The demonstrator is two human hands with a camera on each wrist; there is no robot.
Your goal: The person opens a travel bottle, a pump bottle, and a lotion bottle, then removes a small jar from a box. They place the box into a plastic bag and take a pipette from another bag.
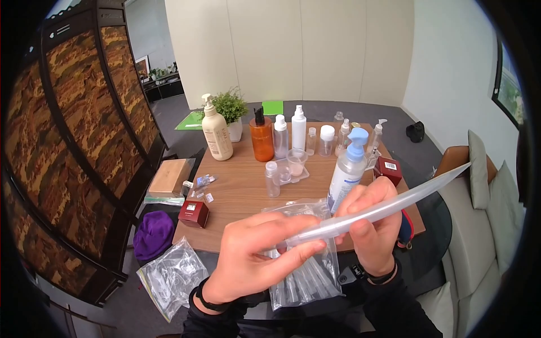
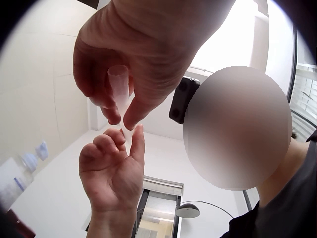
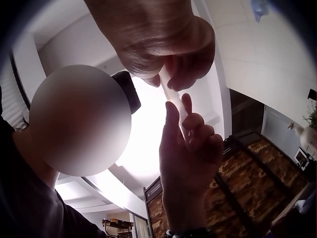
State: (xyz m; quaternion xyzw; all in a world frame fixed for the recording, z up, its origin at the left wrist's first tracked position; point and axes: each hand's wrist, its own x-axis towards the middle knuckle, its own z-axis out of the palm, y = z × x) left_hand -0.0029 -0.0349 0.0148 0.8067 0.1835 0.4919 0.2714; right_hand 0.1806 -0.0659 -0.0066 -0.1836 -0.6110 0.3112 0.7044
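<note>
Both hands hold a long, slim, translucent plastic tube (image 1: 389,209) up close to the head camera, over the near table edge. My left hand (image 1: 256,259) pinches its left part between thumb and fingers; a round tube end (image 2: 119,71) shows by that palm in the left wrist view. Further along, my right hand (image 1: 375,231) grips it with thumb and curled fingers, and it runs on to a narrow tip at the upper right. Beneath the hands lies a clear bag (image 1: 307,284) with several long clear pieces inside. A blue-topped pump bottle (image 1: 346,169) stands just behind the right hand.
On the wooden table (image 1: 231,186) stand a cream pump bottle (image 1: 216,132), an amber bottle (image 1: 261,139), several small clear bottles and a potted plant (image 1: 228,107). Dark red boxes (image 1: 193,214) sit at left and right. Another clear bag (image 1: 174,276) lies at the left front.
</note>
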